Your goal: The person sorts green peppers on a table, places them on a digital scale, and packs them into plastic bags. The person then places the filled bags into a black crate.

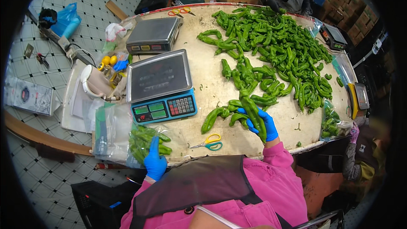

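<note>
My right hand (pixel 264 124), in a blue glove, is closed around a long green pepper (pixel 251 109) above the near part of the table. My left hand (pixel 155 162), gloved alike, is at the near edge, gripping the clear plastic bag (pixel 111 132) with its index finger stretched along the opening. Several green peppers (pixel 142 142) lie inside that bag. Between my hands rest scissors (pixel 207 142) with yellow and teal handles. A few loose peppers (pixel 210 120) lie just left of my right hand, and a large pile of peppers (pixel 275 42) spreads beyond it.
A blue digital scale (pixel 160 76) stands beyond the bag, with another scale (pixel 153 34) behind it. Left of them are a white jug (pixel 94 81) and small yellow items. Orange-handled scissors (pixel 181 11) lie at the far edge. Other people work around the table; a filled bag (pixel 330 121) sits at right.
</note>
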A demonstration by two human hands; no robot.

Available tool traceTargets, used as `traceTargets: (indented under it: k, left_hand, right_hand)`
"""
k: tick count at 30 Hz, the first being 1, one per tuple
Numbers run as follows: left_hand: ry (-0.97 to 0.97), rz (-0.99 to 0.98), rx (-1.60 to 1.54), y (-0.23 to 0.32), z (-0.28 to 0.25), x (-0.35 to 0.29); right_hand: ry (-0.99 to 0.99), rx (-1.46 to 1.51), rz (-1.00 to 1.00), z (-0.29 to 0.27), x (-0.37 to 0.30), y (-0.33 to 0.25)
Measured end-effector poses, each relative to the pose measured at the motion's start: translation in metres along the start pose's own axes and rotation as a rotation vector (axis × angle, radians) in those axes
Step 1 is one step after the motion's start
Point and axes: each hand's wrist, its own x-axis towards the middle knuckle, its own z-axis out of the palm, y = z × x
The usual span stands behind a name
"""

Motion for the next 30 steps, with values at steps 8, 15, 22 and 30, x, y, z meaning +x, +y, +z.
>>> traceTargets:
  k: [8,15,22,30]
  left_hand:
    - [0.023,0.017,-0.015,0.004,-0.001,-0.001]
    - [-0.021,-0.023,-0.012,0.002,-0.006,-0.006]
    - [0.062,-0.052,-0.035,-0.002,-0.02,-0.025]
    - [0.04,-0.049,-0.01,-0.003,-0.021,-0.04]
  right_hand:
    - [-0.079,0.03,0.003,-0.01,0.004,0.007]
    - [-0.354,-0.786,0.383,0.057,0.024,0.045]
    - [-0.909,-1.212,0.03,0.131,0.096,0.203]
    - [-0.924,-1.181,-0.292,0.145,0.152,0.325]
